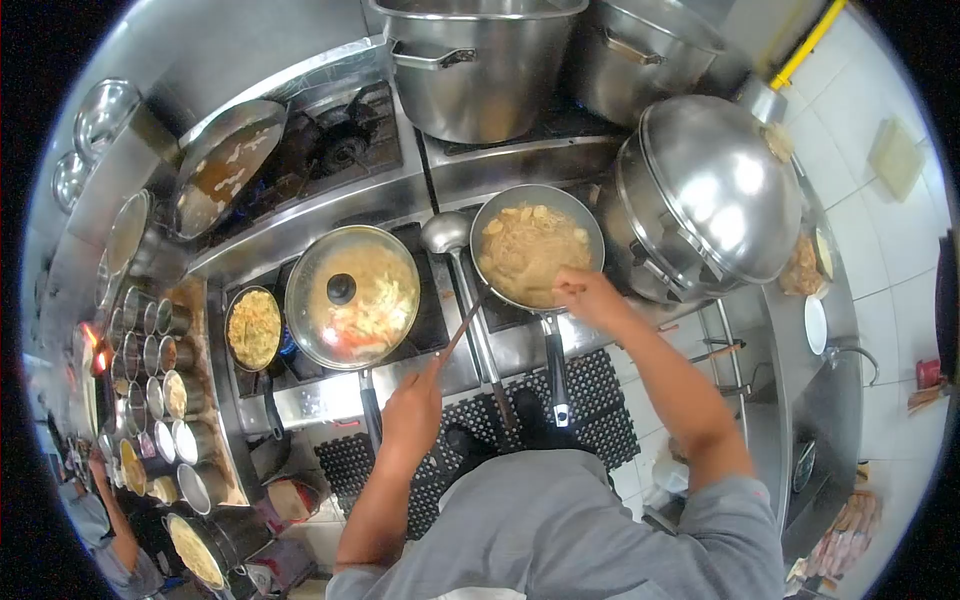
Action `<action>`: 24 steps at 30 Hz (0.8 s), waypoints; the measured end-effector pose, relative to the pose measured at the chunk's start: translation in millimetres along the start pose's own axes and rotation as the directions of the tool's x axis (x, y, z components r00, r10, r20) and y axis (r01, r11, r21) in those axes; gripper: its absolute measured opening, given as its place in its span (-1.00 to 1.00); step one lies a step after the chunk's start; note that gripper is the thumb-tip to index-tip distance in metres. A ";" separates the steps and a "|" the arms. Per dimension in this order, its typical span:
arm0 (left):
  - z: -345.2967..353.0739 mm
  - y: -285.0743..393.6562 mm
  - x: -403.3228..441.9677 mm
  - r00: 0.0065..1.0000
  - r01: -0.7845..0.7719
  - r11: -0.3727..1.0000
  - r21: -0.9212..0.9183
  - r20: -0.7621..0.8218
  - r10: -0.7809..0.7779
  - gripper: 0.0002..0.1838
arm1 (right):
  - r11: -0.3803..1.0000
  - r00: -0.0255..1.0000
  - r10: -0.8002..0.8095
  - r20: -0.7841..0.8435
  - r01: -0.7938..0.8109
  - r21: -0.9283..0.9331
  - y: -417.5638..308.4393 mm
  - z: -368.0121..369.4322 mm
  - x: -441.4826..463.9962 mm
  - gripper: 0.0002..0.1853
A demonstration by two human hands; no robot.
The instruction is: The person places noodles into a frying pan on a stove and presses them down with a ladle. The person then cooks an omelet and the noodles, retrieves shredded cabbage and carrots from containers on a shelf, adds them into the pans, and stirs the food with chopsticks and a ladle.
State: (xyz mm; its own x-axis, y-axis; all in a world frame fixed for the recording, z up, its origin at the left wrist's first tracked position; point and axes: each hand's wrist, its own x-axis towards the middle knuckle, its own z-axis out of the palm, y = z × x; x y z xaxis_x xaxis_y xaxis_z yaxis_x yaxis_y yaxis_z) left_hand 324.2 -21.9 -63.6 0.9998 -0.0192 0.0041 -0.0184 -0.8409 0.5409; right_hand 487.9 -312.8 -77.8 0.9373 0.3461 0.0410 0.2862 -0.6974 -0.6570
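My left hand (412, 412) is closed round a thin brown stick-like utensil (462, 328), whose far end reaches the rim of a frying pan. That pan (555, 345) holds noodles in a brown sauce with pale chunks (530, 250), and its black handle points toward me. Over the pan's lower right edge is my right hand (588, 298), fingers pressed together; what they hold, if anything, cannot be made out. A long-handled metal ladle (447, 234) rests between this pan and a glass-lidded pan (352, 297) on the left.
A small pan of yellow food (254, 328) sits far left. Large steel pots (485, 75) stand behind, and a domed steel vessel (720, 190) is at the right. Metal containers (175, 395) line the left side. Another person's arm (118, 515) shows at lower left.
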 end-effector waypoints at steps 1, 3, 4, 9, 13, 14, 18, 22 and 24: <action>1.0 -2.6 -5.9 1.000 0.002 1.000 -0.003 -0.002 -0.002 -0.62 | 0.992 0.995 0.066 0.075 -0.074 0.103 -9.3 1.4 -3.7 -0.87; 1.0 -9.7 -16.8 1.000 0.007 1.000 -0.019 0.007 -0.007 -0.62 | 0.968 0.981 0.118 0.157 -0.149 0.202 0.7 2.3 -0.8 -0.88; -2.9 -10.7 -21.3 1.000 0.008 1.000 -0.018 0.004 -0.008 -0.62 | 0.973 0.984 0.170 0.056 -0.176 0.152 32.4 -2.3 7.0 -0.88; -11.6 -17.8 -39.8 0.997 0.080 0.992 -0.096 -0.005 -0.081 -0.61 | 0.999 0.980 0.052 -0.192 -0.049 0.023 43.2 23.8 34.3 -0.91; -17.0 -20.2 -49.7 0.993 0.116 0.989 -0.090 -0.001 -0.117 -0.59 | 0.969 0.992 0.070 0.103 -0.092 0.231 4.5 38.6 42.8 -0.94; -18.3 -20.9 -52.9 0.993 0.118 0.988 -0.102 -0.017 -0.121 -0.58 | 0.961 0.993 0.091 0.073 -0.107 0.256 20.5 37.9 58.4 -0.95; -29.6 -14.1 -62.1 0.975 0.221 0.959 -0.178 0.010 -0.223 -0.63 | 0.986 0.975 0.164 -0.152 -0.165 0.008 51.7 18.0 81.8 -0.93; -28.8 -19.9 -67.2 0.978 0.209 0.963 -0.171 0.008 -0.210 -0.64 | 0.982 0.999 0.034 0.024 -0.038 0.185 -7.3 32.2 70.6 -0.91; -30.5 -18.1 -70.8 0.970 0.243 0.951 -0.190 0.029 -0.242 -0.64 | 0.995 0.996 0.090 -0.022 -0.089 0.053 7.8 24.4 74.6 -0.91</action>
State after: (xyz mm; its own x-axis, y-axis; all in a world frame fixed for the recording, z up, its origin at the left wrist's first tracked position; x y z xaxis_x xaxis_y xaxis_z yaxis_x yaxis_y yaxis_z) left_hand 254.0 11.1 -48.1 0.9739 0.1691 -0.1517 0.2270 -0.7015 0.6756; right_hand 555.2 -277.1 -98.2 0.9634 0.2680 -0.0018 0.1910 -0.6912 -0.6969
